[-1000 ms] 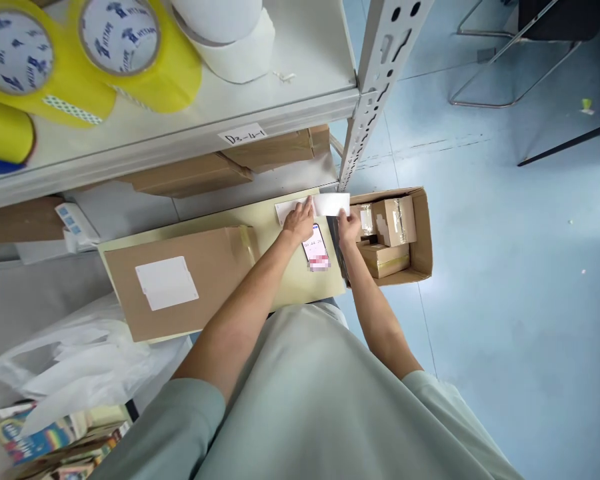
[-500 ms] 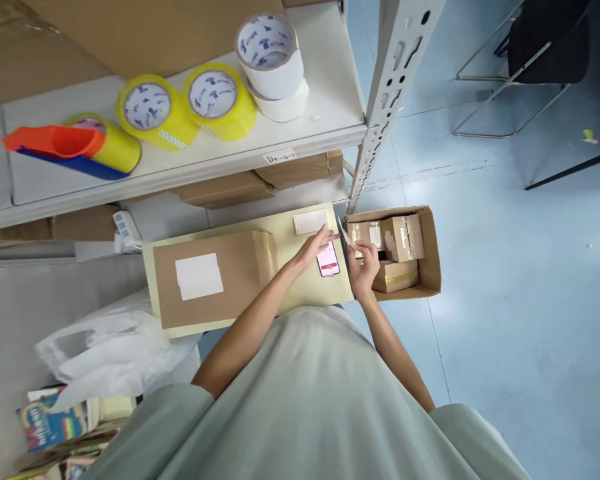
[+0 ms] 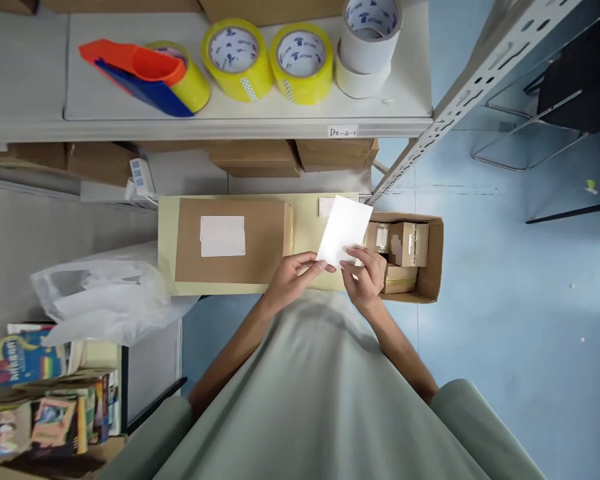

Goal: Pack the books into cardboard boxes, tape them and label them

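A white sheet of paper point(image 3: 345, 227), perhaps a label, is held tilted above the pale yellow tabletop. My left hand point(image 3: 295, 279) pinches its lower left corner between thumb and fingers. At the lower right edge, the fingers of my right hand point(image 3: 366, 275) are closed on the same sheet. Left of my hands, a flat cardboard box point(image 3: 260, 243) with a white label point(image 3: 223, 236) lies on the yellow table point(image 3: 167, 247). A small white slip point(image 3: 325, 207) shows partly behind the sheet. The phone is hidden from view.
An open carton point(image 3: 434, 260) holding several small boxes stands right of the table. Above, a shelf point(image 3: 280, 127) carries yellow tape rolls point(image 3: 300, 60), white rolls point(image 3: 370, 40) and a tape dispenser point(image 3: 140, 73). A white plastic bag point(image 3: 105, 293) and books point(image 3: 80, 407) are at left.
My left hand has come down from over the phone to grip the sheet's corner. The sheet, edge-on before in my right hand, now faces me and covers the phone. The view has shifted.
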A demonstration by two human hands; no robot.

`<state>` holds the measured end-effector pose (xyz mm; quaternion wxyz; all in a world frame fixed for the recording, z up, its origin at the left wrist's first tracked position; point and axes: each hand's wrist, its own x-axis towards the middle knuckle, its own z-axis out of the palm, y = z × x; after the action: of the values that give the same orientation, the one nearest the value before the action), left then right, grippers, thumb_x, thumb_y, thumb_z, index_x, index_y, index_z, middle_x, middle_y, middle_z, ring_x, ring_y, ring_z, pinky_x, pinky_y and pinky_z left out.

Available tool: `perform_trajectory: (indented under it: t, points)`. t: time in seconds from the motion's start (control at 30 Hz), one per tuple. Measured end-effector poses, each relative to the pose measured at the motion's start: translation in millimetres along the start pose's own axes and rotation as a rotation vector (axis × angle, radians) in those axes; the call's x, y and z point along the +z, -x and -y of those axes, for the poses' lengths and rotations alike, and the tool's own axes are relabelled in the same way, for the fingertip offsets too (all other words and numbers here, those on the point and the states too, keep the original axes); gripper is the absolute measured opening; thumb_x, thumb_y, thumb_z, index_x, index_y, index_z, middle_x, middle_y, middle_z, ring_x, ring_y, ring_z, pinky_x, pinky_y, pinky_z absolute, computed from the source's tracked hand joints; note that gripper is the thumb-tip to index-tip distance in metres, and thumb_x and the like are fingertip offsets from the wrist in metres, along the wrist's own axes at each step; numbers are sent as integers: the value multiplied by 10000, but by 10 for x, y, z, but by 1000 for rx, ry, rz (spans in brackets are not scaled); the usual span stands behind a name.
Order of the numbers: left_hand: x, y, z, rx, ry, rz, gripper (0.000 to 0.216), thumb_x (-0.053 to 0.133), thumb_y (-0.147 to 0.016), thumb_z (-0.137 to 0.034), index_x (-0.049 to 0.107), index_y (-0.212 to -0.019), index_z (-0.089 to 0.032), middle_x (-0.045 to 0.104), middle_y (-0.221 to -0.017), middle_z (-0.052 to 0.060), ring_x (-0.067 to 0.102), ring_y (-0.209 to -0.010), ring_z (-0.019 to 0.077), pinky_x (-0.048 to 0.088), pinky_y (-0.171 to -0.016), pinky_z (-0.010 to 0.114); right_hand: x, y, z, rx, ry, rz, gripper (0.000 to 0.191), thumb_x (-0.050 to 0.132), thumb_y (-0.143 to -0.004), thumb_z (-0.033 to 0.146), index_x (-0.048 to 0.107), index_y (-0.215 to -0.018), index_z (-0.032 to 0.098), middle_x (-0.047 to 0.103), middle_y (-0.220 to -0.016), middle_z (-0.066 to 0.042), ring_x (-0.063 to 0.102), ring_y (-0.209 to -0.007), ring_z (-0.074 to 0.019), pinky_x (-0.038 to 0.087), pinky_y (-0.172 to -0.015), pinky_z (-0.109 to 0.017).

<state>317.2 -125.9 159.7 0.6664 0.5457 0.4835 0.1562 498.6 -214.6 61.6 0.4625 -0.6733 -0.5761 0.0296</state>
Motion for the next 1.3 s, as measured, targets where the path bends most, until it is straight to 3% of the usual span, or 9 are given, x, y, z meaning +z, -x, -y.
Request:
perform_trajectory:
  t: [0.17,0.23,0.33,0.47,0.63,0.77,0.9,1.1,1.3]
  points:
    - [-309,242,60,59,34,-7,307,756,-950,-592,877,-967,-311,870,-1136,76,805,-1210,339,614,-1158,490,66,-146,434,35,-203,76,190,678,-1073,367,634,-892,327,850,-1093,-42,821,-1134,-290,641,-970,-541]
    - [-488,300,134,108,65,-61,285,768,-926,-514,856,-1123,-328,844,-1270,76,794,-1244,313,628,-1151,481,139,-190,657,206,-308,55,186,700,-1068,424,639,-926,321,831,-1002,-47,822,-1003,-274,658,-875,-488]
    - [-827,341,310,134,92,-240,522,790,-849,-454,761,-1359,-345,776,-1439,81,791,-1234,278,645,-1132,471,300,-254,974,545,-513,9,308,812,-984,510,612,-874,303,749,-821,-3,738,-758,-216,611,-693,-367]
    - [-1377,452,519,47,126,-230,414,783,-828,-507,803,-1179,-288,832,-1238,106,803,-1179,309,640,-1123,485,556,-321,1338,751,-690,42,414,894,-881,532,577,-784,285,660,-722,36,640,-667,-170,567,-660,-322]
    - [-2083,761,571,39,109,-55,309,802,-820,-573,801,-859,-266,813,-922,84,803,-1009,330,663,-991,475,927,-343,1880,866,-801,36,448,943,-805,556,593,-775,279,635,-709,40,630,-673,-164,585,-669,-319]
    - [-2589,967,575,125,88,56,292,792,-858,-532,775,-842,-241,796,-886,59,768,-926,278,638,-918,421,1249,-364,2349,968,-914,-23,407,991,-763,483,649,-797,265,710,-791,41,666,-735,-138,595,-705,-272]
    - [-3003,1082,594,211,63,74,256,782,-887,-463,769,-845,-211,790,-871,57,730,-851,237,590,-838,360,1554,-389,2718,1009,-944,-82,382,1005,-730,440,677,-814,265,768,-888,33,719,-821,-140,624,-763,-269]
    - [-3483,1183,575,331,0,95,210,756,-914,-397,755,-831,-204,769,-819,32,667,-764,195,547,-778,330,1903,-410,3095,1020,-898,-115,359,975,-750,430,664,-828,269,796,-938,26,768,-914,-153,659,-845,-282]
    - [-3754,1229,630,412,34,97,199,754,-929,-361,744,-809,-202,754,-802,23,647,-734,176,529,-734,310,2120,-446,3294,990,-884,-80,312,944,-793,407,668,-845,271,828,-1011,6,792,-1024,-170,673,-946,-306]
